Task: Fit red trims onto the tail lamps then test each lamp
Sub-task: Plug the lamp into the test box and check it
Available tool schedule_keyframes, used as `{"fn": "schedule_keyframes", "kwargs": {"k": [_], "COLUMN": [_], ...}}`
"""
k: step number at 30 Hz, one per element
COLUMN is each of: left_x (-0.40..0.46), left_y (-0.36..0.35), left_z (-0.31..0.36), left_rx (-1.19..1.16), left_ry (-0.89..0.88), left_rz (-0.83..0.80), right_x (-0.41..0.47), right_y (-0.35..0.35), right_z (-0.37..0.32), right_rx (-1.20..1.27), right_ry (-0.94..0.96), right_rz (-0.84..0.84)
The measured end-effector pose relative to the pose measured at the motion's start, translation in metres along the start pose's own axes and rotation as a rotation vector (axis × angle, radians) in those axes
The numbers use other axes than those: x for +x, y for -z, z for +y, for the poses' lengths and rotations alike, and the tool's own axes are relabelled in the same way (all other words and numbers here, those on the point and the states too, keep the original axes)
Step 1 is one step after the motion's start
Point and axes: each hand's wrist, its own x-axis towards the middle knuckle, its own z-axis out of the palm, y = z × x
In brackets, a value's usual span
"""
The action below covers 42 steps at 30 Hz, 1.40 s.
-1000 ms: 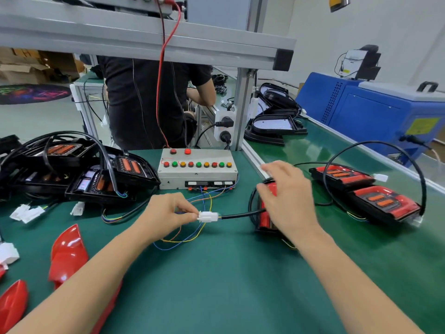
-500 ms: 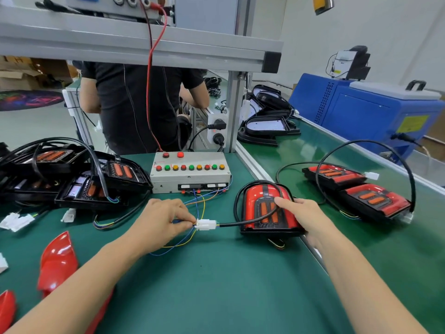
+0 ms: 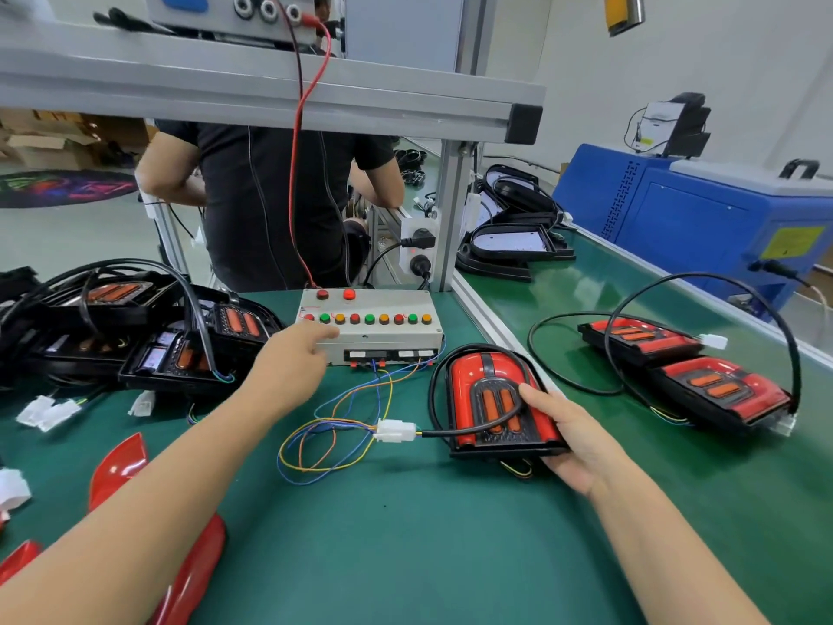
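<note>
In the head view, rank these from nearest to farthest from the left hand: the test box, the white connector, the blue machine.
From the left hand:
1. Test box, right at its fingertips.
2. White connector, on the mat toward the right hand.
3. Blue machine, far right, beyond the conveyor.

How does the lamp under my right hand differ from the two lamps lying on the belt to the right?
The held lamp is gripped at its edge by the right hand; the belt lamps lie untouched. The held lamp's white connector is plugged into the test box wires, while a belt lamp's connector hangs free. The held lamp sits on the near mat; the others sit past the rail. All three carry red trims and black cables.
</note>
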Motion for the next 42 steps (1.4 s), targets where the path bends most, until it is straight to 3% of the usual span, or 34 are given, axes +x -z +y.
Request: {"fn": "schedule_keyframes", "kwargs": {"k": [6, 19, 24, 42], "left_x": [0.021, 0.032, 0.042, 0.046], "left_y": [-0.011, -0.015, -0.017, -0.016], "left_z": [-0.008, 0.008, 0.012, -0.001], "left_rx": [0.304, 0.765, 0.806, 0.824], "left_ry": [0.041, 0.129, 0.168, 0.125], "left_rz": [-0.071, 0.036, -0.033, 0.030], "right_x": [-0.001, 0.001, 0.000, -0.005], "right_y": [0.006, 0.006, 0.006, 0.002], "right_z": [0.010, 0.012, 0.011, 0.012], "right_rx": [-0.015, 0.007, -0.016, -0.066], "right_ry": [0.007, 0.013, 0.017, 0.077], "right_rz": [-0.027, -0.030, -0.026, 0.022]}}
